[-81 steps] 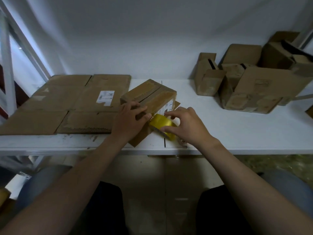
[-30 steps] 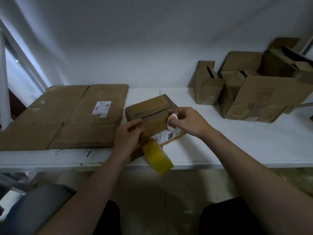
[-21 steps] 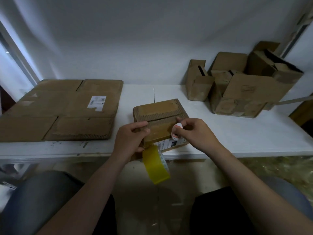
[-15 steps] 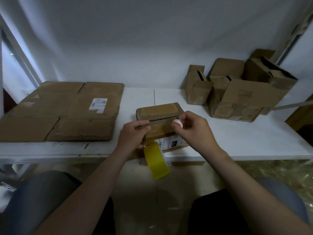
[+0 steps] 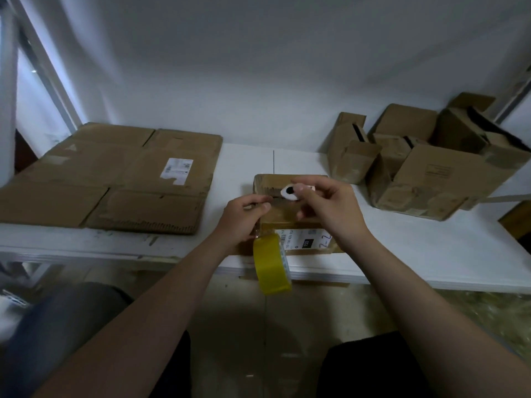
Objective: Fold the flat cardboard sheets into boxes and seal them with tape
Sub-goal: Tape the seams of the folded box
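Head view: tape roll (image 5: 271,264) just below left hand (image 5: 241,219)

A white table (image 5: 431,248) is stretching across the middle of the frame, its front edge showing dark scuffs toward the lower left. A thin dark seam (image 5: 273,159) is running from the table's middle back toward a plain white wall (image 5: 258,67), which is filling the upper half. At the upper left a pale metal upright (image 5: 43,61) is slanting down behind the table. Below the table edge a tan floor (image 5: 258,326) is showing. At the lower right a mottled greenish patch (image 5: 474,311) is lying on it, possibly straw or loose packing, though blur is making that unclear. A brown corner (image 5: 517,221) is poking in at the right edge.
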Tool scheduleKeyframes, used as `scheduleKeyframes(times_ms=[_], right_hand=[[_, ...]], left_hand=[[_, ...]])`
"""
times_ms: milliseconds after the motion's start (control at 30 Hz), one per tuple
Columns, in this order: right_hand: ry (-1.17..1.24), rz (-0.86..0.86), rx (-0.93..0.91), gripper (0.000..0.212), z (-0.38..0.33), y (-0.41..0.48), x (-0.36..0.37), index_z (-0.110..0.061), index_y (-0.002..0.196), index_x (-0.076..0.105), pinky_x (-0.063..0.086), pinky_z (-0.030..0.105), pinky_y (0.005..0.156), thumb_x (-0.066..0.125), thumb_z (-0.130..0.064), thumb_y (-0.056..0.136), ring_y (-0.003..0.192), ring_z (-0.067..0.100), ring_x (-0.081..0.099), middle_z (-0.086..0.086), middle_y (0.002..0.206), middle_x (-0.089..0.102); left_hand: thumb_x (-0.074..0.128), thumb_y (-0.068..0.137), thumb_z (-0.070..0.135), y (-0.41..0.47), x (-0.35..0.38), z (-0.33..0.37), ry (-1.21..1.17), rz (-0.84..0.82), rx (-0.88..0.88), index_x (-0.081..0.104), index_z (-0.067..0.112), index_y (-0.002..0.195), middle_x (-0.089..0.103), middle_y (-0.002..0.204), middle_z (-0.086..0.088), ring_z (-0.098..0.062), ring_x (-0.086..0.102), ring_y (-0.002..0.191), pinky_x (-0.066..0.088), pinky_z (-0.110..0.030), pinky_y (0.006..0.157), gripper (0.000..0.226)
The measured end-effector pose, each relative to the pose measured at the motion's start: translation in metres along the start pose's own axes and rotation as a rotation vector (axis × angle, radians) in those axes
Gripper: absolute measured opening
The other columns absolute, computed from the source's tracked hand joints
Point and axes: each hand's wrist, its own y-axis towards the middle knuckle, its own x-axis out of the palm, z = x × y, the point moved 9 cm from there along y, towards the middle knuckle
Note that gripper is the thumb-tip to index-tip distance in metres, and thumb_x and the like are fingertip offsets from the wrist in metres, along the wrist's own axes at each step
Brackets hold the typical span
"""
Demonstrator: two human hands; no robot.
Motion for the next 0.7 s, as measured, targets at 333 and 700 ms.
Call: scheduleKeyframes(times_ms=[333,700], right_hand=[[-0.292,-0.142,-0.180,0.019,0.037,-0.006,0.033,-0.031,0.113,0.073,0.058,0.049,0.086,0.068,-0.021,0.097,0.102,0.015,0.069,-0.012,0.107,0.074],[-0.430,-0.071,-0.366,0.018,0.029,-0.014,0.037,-0.018,0.115,0.072,0.052,0.019,0.070,0.067,-0.018,0.097,0.089,0.005,0.068,-0.010,0.100,0.074]], left_hand=[[0.060,0.099,0.023,-0.029,-0.024,-0.031,-0.158,0.087,-0.250,0.037,0.033,0.137,0.069,0.106,0.002,-0.017,0.071,0.093,0.060,-0.038,0.077,0.045],[0.061,0.097,0.042,-0.067,0.032,-0.063,-0.318,-0.054,-0.353,0.056,0.021,0.127,0.077,0.105,-0.006,-0.022,0.075,0.098,0.058,-0.051,0.091,0.037]])
